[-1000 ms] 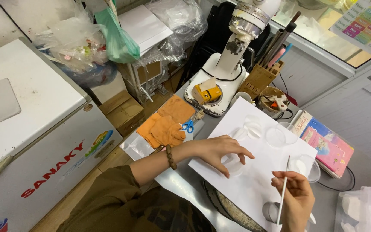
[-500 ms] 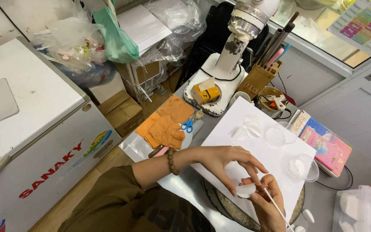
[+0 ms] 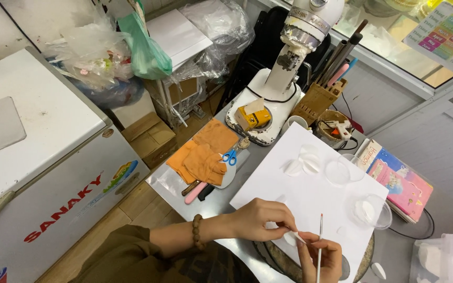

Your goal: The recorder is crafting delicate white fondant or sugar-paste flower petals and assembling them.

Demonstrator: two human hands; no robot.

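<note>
Steel table [image 3: 221, 202] under white board [image 3: 310, 196], orange gloves [image 3: 203, 157] (blue scissors [image 3: 230, 156] beside), stand mixer [image 3: 284, 68].

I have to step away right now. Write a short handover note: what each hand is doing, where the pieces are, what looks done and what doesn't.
Left hand: fingertips pinch a small white petal-shaped piece on the white board.
Right hand: grips a thin white-handled brush, tip up, beside that piece.
Elsewhere: a cluster of white petals at the board's far edge; two clear round dishes, the near one holding something white.
Done: several petals laid out.
Left: the pinched piece is in hand, not set down.
</note>
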